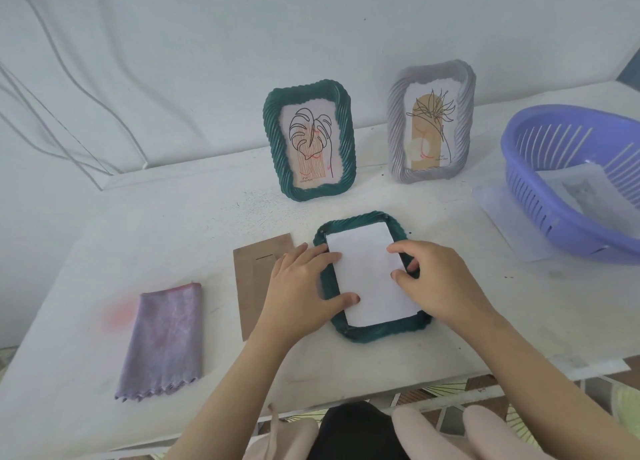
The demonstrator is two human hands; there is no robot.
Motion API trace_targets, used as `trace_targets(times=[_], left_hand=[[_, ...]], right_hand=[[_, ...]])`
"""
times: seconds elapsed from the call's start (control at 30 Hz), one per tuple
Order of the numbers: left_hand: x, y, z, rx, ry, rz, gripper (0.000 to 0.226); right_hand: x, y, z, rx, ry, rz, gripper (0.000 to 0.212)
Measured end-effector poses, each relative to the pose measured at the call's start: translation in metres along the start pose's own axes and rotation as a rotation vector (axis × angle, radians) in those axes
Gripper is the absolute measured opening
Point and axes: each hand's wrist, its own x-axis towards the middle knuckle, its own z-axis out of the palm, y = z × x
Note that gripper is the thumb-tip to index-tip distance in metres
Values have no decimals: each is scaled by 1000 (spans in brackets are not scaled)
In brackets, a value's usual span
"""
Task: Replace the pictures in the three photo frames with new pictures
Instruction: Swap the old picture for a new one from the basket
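A dark green photo frame lies face down on the white table, with a white picture showing its blank back inside the opening. My left hand rests on the frame's left edge, its thumb on the picture's lower left. My right hand touches the picture's right edge with curled fingertips. The brown backing board lies flat to the left, partly under my left hand. Two frames stand upright at the back: a dark green frame with a leaf drawing and a grey frame with a plant drawing.
A folded purple cloth lies at the front left. A purple slotted basket holding pictures in a clear sleeve sits at the right, over a clear plastic sheet. The table's front edge runs just above my knees.
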Motion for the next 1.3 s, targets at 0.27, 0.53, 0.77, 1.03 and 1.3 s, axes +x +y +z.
trace_targets(times=[0.27,0.53,0.77,1.03,1.3], left_hand=[[0,1,1,33,15,10,69],[-1,2,0,12,6,-8,79],[-4,-1,-2,-73,-18,-8,81],[-6,-2,-3,-41,-29,19,78],[-3,0,3,55,-17,20,81]], right_hand=[[4,4,-1,41,-35,8,38],[4,8,7,124,33,18,30],[4,10,8,202,57,53,28],[6,11,9,190,42,39,32],[8,14,8,141,14,50,34]])
